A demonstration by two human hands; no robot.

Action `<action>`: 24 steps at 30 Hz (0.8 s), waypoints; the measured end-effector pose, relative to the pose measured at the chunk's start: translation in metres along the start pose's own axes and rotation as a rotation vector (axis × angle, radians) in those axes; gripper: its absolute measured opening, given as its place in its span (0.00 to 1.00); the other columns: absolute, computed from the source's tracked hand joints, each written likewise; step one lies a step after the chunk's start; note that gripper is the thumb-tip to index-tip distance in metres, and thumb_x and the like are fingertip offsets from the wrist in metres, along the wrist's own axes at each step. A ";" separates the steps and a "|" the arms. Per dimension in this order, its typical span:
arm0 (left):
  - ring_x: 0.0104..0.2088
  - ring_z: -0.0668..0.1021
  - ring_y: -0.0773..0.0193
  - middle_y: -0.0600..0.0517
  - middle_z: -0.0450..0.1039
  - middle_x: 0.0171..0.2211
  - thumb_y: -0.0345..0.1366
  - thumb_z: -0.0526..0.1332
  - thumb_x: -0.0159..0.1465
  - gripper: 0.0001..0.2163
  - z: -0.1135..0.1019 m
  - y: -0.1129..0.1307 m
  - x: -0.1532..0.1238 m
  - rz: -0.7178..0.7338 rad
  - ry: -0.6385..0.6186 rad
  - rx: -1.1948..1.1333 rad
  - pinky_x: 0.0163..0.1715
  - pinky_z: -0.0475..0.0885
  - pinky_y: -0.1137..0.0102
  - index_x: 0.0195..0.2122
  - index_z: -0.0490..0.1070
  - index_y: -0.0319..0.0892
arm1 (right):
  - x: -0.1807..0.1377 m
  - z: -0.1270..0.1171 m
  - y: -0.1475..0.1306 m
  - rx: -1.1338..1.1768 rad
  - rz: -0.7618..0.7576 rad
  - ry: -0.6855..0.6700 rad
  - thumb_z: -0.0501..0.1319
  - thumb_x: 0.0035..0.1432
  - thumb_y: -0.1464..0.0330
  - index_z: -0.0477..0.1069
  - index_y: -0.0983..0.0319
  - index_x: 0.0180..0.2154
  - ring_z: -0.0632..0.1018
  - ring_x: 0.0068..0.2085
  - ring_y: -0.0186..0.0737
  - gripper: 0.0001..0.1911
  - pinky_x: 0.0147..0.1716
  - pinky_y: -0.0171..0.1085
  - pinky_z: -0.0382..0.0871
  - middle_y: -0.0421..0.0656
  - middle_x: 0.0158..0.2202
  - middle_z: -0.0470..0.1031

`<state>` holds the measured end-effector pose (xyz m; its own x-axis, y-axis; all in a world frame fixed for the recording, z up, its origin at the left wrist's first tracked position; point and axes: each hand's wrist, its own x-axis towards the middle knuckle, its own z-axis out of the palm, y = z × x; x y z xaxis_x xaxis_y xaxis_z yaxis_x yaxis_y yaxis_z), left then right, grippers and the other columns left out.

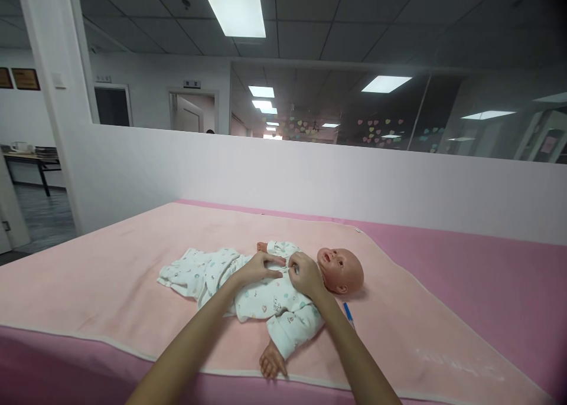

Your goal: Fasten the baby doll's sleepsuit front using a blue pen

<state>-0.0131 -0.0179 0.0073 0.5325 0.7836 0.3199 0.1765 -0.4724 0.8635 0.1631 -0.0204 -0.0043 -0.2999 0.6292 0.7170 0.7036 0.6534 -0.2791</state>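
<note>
At the lower centre of the frame, the right hand's grip point(305, 273) is curled tight at the chest of a white, printed cotton baby outfit point(261, 300); whether cloth is pinched inside cannot be told. The left hand's grip point(259, 268) lies on the same chest, thumb and fingers apart. Between and beneath them, the brown plastic baby doll point(348, 269) lies face up, head to the right; the hands cover part of its front, and its feet do not show. A slim blue stick-like object point(348, 313) is partly hidden by the right forearm. The peach blanket point(398, 322) underneath covers a pink bench point(487, 275), cut off at the frame's edges.
</note>
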 end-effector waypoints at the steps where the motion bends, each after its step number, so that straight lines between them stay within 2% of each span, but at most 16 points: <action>1: 0.49 0.69 0.57 0.47 0.68 0.48 0.37 0.65 0.47 0.18 -0.001 0.000 -0.001 -0.013 0.012 -0.011 0.50 0.63 0.65 0.40 0.72 0.41 | 0.001 0.000 0.000 0.024 0.009 -0.004 0.50 0.41 0.77 0.61 0.61 0.21 0.66 0.29 0.34 0.06 0.29 0.32 0.57 0.40 0.24 0.66; 5: 0.49 0.69 0.57 0.47 0.68 0.48 0.38 0.65 0.47 0.18 -0.001 0.002 -0.005 -0.023 0.049 -0.003 0.51 0.62 0.65 0.40 0.72 0.41 | -0.001 -0.003 0.000 0.086 0.019 0.000 0.50 0.43 0.76 0.61 0.61 0.23 0.66 0.29 0.35 0.05 0.30 0.32 0.57 0.39 0.25 0.67; 14: 0.49 0.69 0.58 0.47 0.69 0.47 0.37 0.64 0.48 0.20 0.001 0.001 -0.006 -0.021 0.066 0.026 0.51 0.62 0.65 0.43 0.71 0.41 | -0.009 -0.006 -0.007 0.043 -0.006 0.026 0.51 0.44 0.75 0.61 0.61 0.26 0.66 0.32 0.37 0.05 0.32 0.34 0.57 0.40 0.27 0.66; 20: 0.49 0.69 0.59 0.49 0.68 0.47 0.37 0.62 0.50 0.17 0.002 0.004 -0.007 -0.014 0.064 0.057 0.51 0.62 0.67 0.42 0.71 0.42 | -0.010 -0.004 -0.007 0.047 0.023 0.014 0.48 0.54 0.72 0.62 0.61 0.27 0.67 0.32 0.37 0.06 0.32 0.34 0.57 0.41 0.27 0.67; 24: 0.49 0.69 0.60 0.49 0.68 0.48 0.37 0.61 0.51 0.15 0.003 0.005 -0.007 -0.007 0.072 0.059 0.50 0.63 0.68 0.41 0.72 0.42 | -0.011 -0.002 -0.007 0.039 0.049 0.020 0.46 0.56 0.70 0.61 0.61 0.29 0.67 0.32 0.37 0.07 0.33 0.35 0.57 0.41 0.28 0.67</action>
<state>-0.0136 -0.0264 0.0084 0.4705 0.8130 0.3429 0.2294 -0.4880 0.8422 0.1626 -0.0328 -0.0085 -0.2523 0.6526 0.7145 0.6915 0.6381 -0.3386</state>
